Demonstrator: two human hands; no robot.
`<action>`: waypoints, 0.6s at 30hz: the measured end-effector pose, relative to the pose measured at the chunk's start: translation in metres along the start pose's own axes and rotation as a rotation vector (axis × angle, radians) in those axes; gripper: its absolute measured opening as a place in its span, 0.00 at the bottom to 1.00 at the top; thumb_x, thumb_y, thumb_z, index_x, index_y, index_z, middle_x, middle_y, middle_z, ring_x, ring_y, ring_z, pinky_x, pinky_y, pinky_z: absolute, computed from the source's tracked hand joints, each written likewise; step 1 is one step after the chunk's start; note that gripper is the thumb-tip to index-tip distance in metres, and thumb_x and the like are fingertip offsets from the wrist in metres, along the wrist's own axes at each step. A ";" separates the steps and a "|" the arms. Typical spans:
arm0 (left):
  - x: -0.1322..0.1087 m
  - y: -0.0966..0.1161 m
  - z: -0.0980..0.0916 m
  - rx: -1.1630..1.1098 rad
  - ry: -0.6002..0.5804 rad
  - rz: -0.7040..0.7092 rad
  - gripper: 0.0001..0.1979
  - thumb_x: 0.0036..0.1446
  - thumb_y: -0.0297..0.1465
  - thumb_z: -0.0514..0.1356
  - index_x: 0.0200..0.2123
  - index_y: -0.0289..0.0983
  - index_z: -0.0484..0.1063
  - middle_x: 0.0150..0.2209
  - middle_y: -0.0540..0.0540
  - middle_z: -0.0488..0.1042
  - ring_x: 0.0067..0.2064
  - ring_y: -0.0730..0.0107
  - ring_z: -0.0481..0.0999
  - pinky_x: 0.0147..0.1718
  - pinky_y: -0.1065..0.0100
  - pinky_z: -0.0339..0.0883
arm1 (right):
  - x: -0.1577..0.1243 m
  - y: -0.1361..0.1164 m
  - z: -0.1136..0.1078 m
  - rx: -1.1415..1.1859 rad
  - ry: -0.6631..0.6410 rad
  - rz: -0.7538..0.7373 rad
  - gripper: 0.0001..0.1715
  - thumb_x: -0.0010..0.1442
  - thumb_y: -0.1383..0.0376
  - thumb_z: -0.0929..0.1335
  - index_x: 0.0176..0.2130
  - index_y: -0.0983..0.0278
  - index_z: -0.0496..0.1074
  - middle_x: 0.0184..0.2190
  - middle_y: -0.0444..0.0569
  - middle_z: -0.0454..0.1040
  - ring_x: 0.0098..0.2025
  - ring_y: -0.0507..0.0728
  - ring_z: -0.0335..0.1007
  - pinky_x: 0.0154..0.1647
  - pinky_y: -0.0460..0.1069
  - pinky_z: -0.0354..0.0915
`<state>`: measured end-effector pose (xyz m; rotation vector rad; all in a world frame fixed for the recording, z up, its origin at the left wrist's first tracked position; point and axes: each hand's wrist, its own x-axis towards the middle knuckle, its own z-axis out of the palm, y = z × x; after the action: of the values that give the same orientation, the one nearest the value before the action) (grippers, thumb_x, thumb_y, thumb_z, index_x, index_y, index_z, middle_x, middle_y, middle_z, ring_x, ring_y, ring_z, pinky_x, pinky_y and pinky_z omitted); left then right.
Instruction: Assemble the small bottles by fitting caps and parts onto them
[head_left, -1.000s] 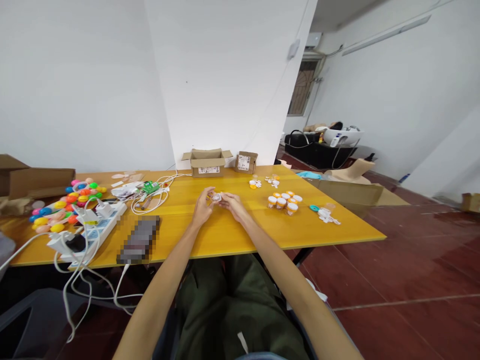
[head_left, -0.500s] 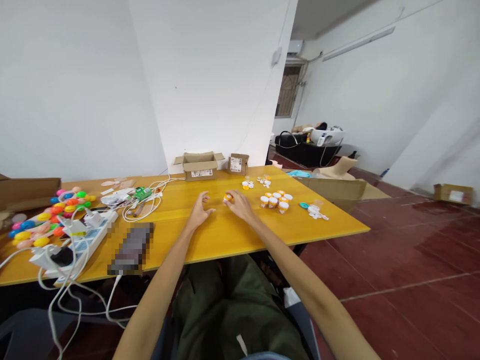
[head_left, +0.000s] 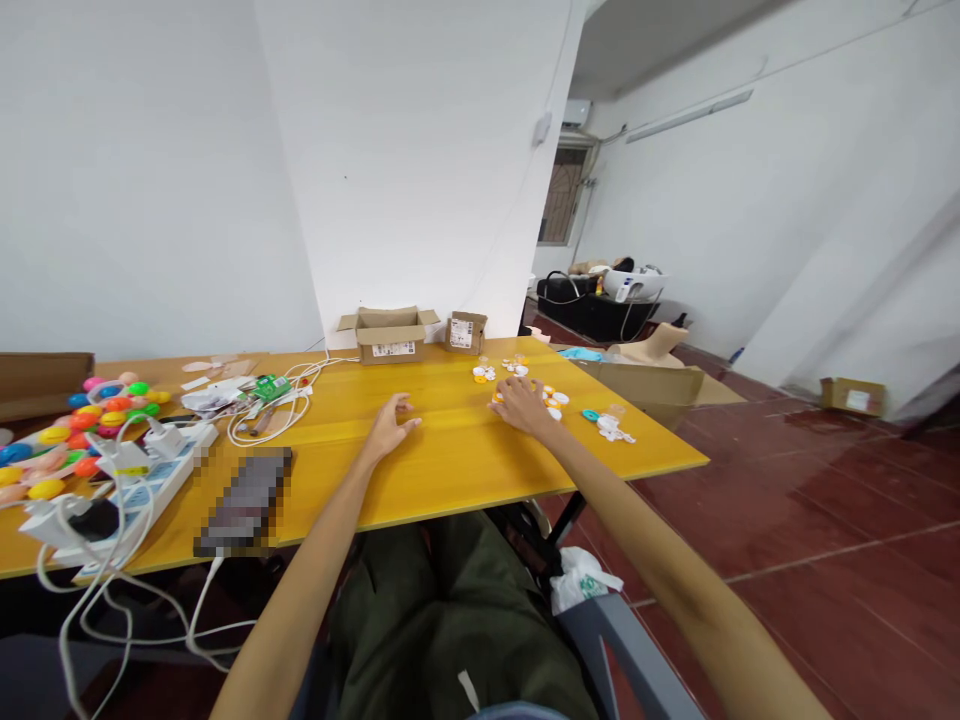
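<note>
My right hand [head_left: 521,405] is over the left side of a group of small jars [head_left: 555,400] with white and orange lids. Its fingers curl round a small orange-and-white jar [head_left: 496,398], which shows only at the fingertips. Most of that jar and part of the group are hidden by the hand. To the left, my left hand [head_left: 390,428] hovers above the yellow table [head_left: 442,465], thumb and fingers apart, holding nothing.
Small white pieces [head_left: 615,430] lie by a teal ring [head_left: 591,415] on the right. Behind are more small parts [head_left: 484,374], an open carton [head_left: 390,338] and a smaller box [head_left: 465,333]. Left are a phone [head_left: 244,500], a power strip [head_left: 150,490], cables and colourful balls [head_left: 112,405].
My right hand has moved right with the jar, from near my left hand to the jar group. My left hand stays open in about the same place. The view has turned slightly right.
</note>
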<state>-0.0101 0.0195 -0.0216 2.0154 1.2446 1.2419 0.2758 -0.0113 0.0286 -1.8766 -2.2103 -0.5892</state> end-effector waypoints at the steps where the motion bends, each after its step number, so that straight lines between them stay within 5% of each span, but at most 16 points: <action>1: 0.000 0.001 0.000 0.000 -0.005 -0.001 0.21 0.51 0.33 0.66 0.50 0.41 0.70 0.41 0.46 0.77 0.48 0.60 0.76 0.52 0.56 0.69 | -0.001 0.001 0.000 -0.008 -0.003 0.017 0.18 0.65 0.58 0.62 0.48 0.64 0.73 0.49 0.62 0.74 0.52 0.69 0.64 0.52 0.59 0.55; 18: -0.002 0.008 -0.001 0.025 -0.047 -0.009 0.17 0.52 0.34 0.65 0.46 0.40 0.72 0.41 0.45 0.78 0.47 0.61 0.77 0.52 0.57 0.69 | -0.002 0.012 0.014 -0.023 0.036 0.221 0.24 0.65 0.54 0.61 0.50 0.68 0.72 0.47 0.66 0.74 0.47 0.68 0.69 0.48 0.59 0.60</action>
<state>-0.0076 0.0137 -0.0156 2.0427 1.2517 1.1736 0.2892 -0.0060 0.0173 -2.0676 -1.9471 -0.6051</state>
